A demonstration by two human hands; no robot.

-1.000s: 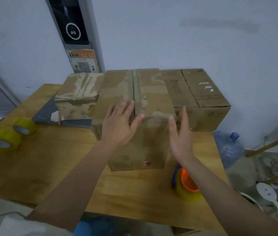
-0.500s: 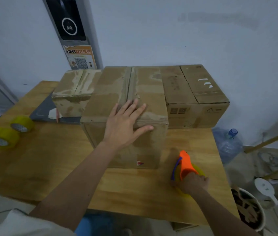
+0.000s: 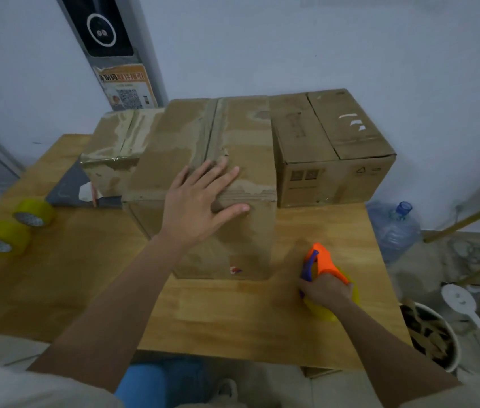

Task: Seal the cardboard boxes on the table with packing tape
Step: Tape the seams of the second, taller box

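Judging by how the boxes lay, the sealing was partly done and the middle box was the one in hand. Three cardboard boxes stood in a row at twelve o'clock on the wooden counter (image 3: 56,290). The left box (image 3: 115,148), toward eleven o'clock, already wore glossy tape along its top seam and over its near edge, so it looked sealed. The middle box (image 3: 233,245), tallest and nearest, had its flaps closed and showed dull strips and torn patches along its centre seam; whether any of that was fresh tape could not be told. The right box (image 3: 333,160), at one o'clock, had its flaps down with no shiny tape plainly visible, and it probably remained to be done. The left hand (image 3: 197,204) pressed flat on the near top edge of the middle box, fingers straight and spread, thumb reaching over the front face, holding nothing. At four o'clock the right hand (image 3: 325,291) was curled in a firm grip round the orange tape dispenser (image 3: 325,265), which carried a yellow roll and sat low by the counter, apart from the box. Two spare tape rolls (image 3: 6,231) lay at nine o'clock, untouched. What remained, as it seemed, was bringing the dispenser to the middle box's seam, then dealing with the right box.
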